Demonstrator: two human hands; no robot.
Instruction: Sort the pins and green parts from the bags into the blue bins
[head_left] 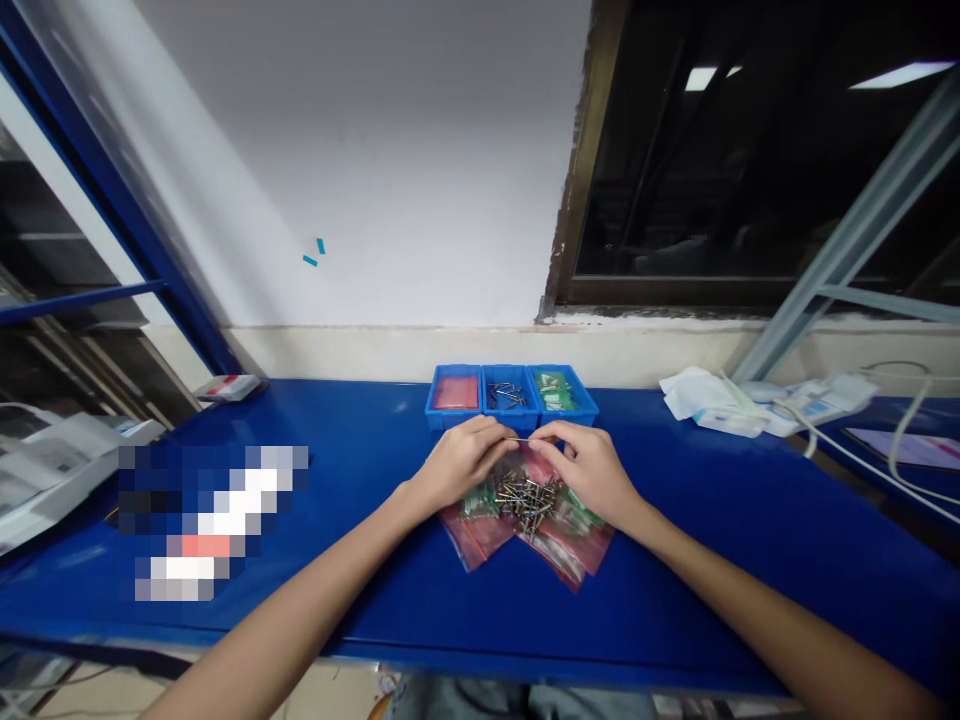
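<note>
My left hand (466, 460) and my right hand (585, 465) meet above a pile of screws (529, 500). Between their fingertips runs one thin metal piece (519, 439), which looks like a screw, pinched at both ends. Beneath the pile lie red-tinted plastic bags (480, 540), some with green contents partly covered by my hands. Just behind stand three blue bins side by side: the left one holds red bags (455, 392), the middle one loose screws (507, 394), the right one green-and-clear packets (555, 390).
The blue table (420, 620) carries white packaging (716, 402) and cables at the back right. A blurred-out item (225, 525) lies at the left, near a white tray (67, 480). A small white-and-red box (230, 387) sits at the back left.
</note>
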